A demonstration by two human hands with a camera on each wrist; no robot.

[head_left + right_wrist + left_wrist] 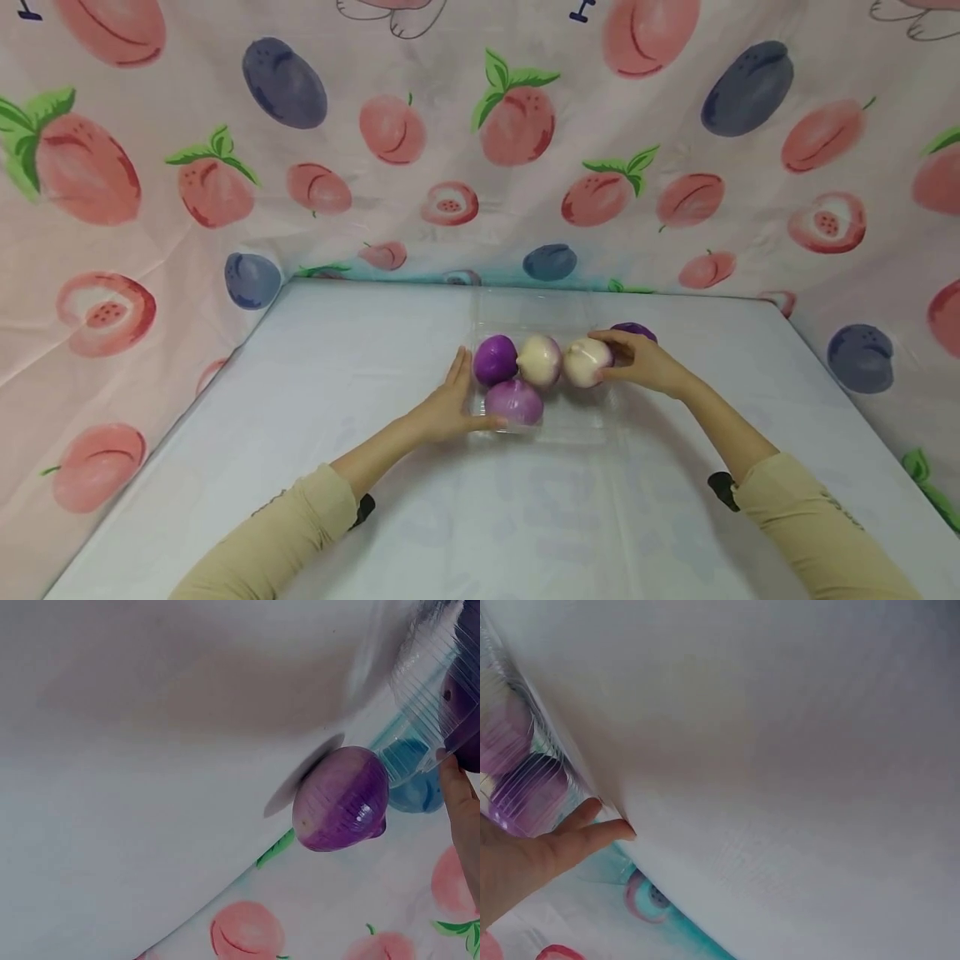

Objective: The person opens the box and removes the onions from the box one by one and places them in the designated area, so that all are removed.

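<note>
A clear plastic box (573, 425) holds a dark purple onion (495, 360), a lighter purple onion (514, 402) in front of it and a whitish onion (540, 361) beside it. My left hand (446, 408) rests against the box's left front corner, fingers straight along the side and thumb at the front edge. At the box's right side, my right hand (633, 361) grips another whitish onion (585, 362) between thumb and fingers. Behind that hand, a purple onion (341, 799) sits on the table outside the box, partly hidden in the head view.
The box's clear lid (532, 306) lies folded back toward the rear. A white cloth covers the table (360, 350), and a peach-printed curtain (450, 125) rises behind and along both sides.
</note>
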